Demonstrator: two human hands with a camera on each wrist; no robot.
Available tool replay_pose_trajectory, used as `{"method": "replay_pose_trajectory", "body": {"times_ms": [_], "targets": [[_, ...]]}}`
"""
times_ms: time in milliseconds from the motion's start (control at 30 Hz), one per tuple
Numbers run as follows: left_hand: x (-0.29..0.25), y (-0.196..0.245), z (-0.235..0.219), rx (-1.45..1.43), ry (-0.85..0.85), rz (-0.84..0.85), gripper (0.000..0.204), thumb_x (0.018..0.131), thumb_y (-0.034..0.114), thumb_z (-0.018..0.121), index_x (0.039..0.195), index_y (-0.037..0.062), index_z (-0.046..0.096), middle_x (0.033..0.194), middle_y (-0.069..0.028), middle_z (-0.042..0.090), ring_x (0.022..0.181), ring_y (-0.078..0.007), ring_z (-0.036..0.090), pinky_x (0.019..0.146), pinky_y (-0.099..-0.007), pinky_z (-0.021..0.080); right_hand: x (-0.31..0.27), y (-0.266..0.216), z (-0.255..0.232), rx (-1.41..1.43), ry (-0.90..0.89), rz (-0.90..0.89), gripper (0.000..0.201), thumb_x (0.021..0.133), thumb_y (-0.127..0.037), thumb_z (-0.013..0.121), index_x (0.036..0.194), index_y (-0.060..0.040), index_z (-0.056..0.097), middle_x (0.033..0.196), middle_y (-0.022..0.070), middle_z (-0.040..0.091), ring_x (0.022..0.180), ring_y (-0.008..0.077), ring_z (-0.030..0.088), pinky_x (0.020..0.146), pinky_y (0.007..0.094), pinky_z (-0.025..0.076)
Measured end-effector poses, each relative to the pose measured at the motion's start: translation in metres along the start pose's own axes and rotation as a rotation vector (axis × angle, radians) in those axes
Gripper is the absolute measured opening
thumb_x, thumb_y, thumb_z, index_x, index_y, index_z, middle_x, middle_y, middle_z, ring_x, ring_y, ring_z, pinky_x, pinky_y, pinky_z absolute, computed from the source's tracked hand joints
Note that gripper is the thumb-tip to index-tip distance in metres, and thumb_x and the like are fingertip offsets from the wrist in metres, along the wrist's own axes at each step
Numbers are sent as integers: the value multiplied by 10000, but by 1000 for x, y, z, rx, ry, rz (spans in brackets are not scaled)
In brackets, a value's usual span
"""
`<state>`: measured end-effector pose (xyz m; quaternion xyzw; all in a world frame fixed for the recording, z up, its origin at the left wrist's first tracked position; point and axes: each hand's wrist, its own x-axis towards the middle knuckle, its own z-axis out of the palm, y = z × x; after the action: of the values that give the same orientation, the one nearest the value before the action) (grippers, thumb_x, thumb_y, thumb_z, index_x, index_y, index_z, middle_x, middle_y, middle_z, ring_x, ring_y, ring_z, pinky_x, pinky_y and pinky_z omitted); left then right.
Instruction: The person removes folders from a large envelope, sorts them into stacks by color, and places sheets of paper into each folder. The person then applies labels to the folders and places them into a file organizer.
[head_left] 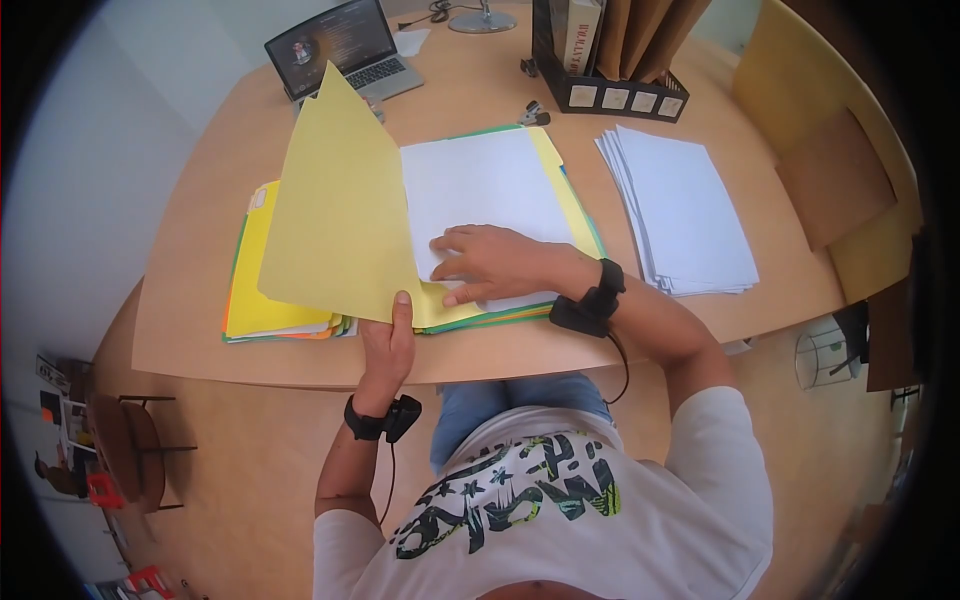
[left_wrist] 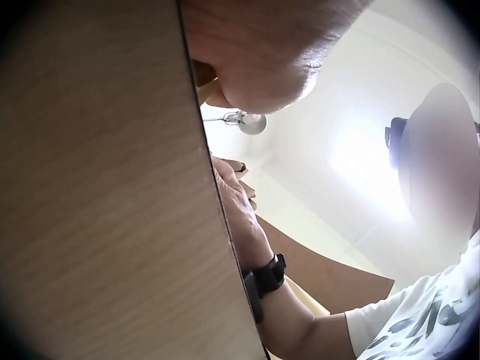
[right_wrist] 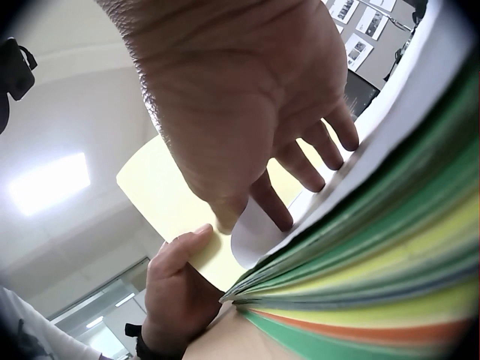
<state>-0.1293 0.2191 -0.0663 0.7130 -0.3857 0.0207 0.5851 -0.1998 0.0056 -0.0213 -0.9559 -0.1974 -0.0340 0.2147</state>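
Note:
A pale yellow file folder [head_left: 335, 210] stands spread on a stack of coloured folders [right_wrist: 390, 277], its left cover raised. My left hand [head_left: 388, 345] grips the lower edge of that cover, thumb in front and the other fingers hidden behind. White paper sheets [head_left: 480, 185] lie inside on the right half. Across their lower left part rests my right hand [head_left: 490, 262], fingers spread and fingertips against the paper, as the right wrist view also shows. In that view the sheet's near corner curls up beside the thumb. The left wrist view is mostly filled by the table's underside.
More yellow folders [head_left: 250, 300] lie under the raised cover at left. To the right sits a pile of white paper [head_left: 685, 210]. Behind are binder clips [head_left: 535, 114], an open laptop [head_left: 345, 60] and a black file organizer [head_left: 625, 98] with a book and brown folders.

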Motion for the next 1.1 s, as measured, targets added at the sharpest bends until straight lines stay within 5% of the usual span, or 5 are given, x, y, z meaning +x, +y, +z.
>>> {"method": "replay_pose_trajectory", "body": {"times_ms": [333, 400, 633, 967, 1100], "targets": [[3, 6, -3, 64, 5, 30, 240, 932, 97, 480, 1062, -90, 557, 955, -178, 620, 863, -284, 589, 813, -380, 447, -33, 16, -31, -66, 19, -54, 769, 752, -640, 629, 1273, -80, 549, 1290, 207, 511, 1211, 352, 466, 1007, 413, 366], [4, 7, -4, 92, -38, 2, 221, 918, 91, 491, 1026, -88, 564, 929, -177, 619, 843, -285, 589, 800, -379, 450, -31, 34, -71, 93, -106, 278, 624, 789, -510, 679, 1231, -81, 579, 1280, 156, 546, 1191, 330, 494, 992, 411, 385], [13, 14, 3, 194, -68, -53, 184, 877, 62, 541, 989, -82, 568, 909, -172, 617, 827, -301, 591, 763, -387, 460, -13, 164, -122, -454, 185, 686, 359, 799, -237, 664, 1118, -75, 647, 1088, 141, 634, 1051, 316, 580, 862, 401, 474], [7, -2, 5, 267, -55, 61, 196, 916, 61, 495, 1011, -100, 555, 913, -197, 593, 822, -335, 562, 764, -424, 444, 13, 227, -84, -905, 75, 664, 130, 747, -128, 637, 861, -96, 689, 942, 108, 624, 1004, 278, 577, 847, 418, 432], [4, -7, 5, 313, -87, 97, 200, 931, 64, 482, 1025, -100, 550, 909, -199, 587, 820, -340, 551, 762, -428, 445, 20, 230, -93, -635, 517, 638, 147, 771, -144, 629, 880, -71, 696, 988, 127, 649, 970, 263, 599, 830, 377, 436]]}}
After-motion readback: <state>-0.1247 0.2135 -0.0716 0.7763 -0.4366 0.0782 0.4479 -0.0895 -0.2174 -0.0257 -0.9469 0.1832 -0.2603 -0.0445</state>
